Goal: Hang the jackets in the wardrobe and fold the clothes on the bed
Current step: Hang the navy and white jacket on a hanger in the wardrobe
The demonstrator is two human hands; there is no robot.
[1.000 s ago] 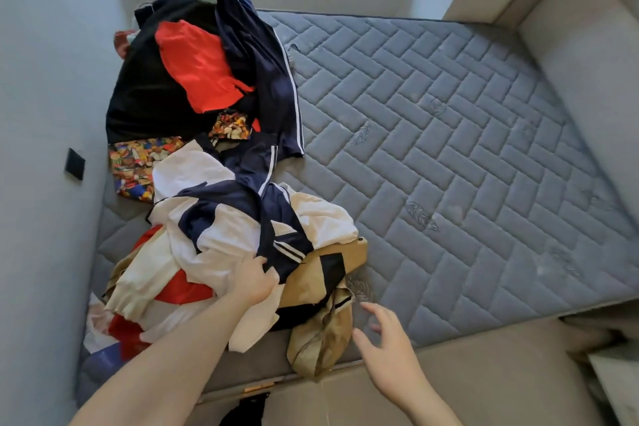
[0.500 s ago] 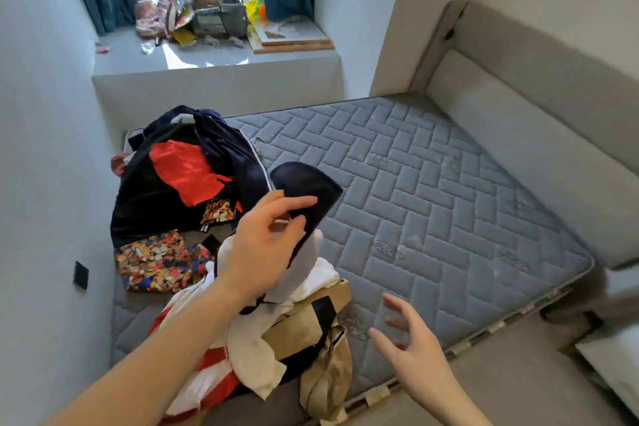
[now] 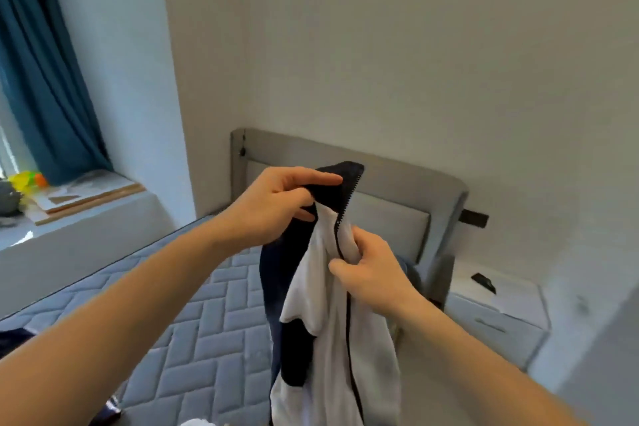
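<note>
above the quilted grey bed (image 3: 207,332): left hand (image 3: 276,204) pinches the navy-and-white jacket (image 3: 325,318) collar; right hand (image 3: 370,273) grips its zipper edge.

Plain pale walls (image 3: 432,55) are enclosing the room. A teal curtain (image 3: 41,79) is hanging at left above a cluttered window ledge (image 3: 86,214); a grey padded headboard (image 3: 397,214) is standing beside a white nightstand (image 3: 501,318).

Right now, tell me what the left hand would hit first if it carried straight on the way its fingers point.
The left hand points rightward; past the jacket collar it grips, probably the grey headboard, though depth is unclear.
</note>
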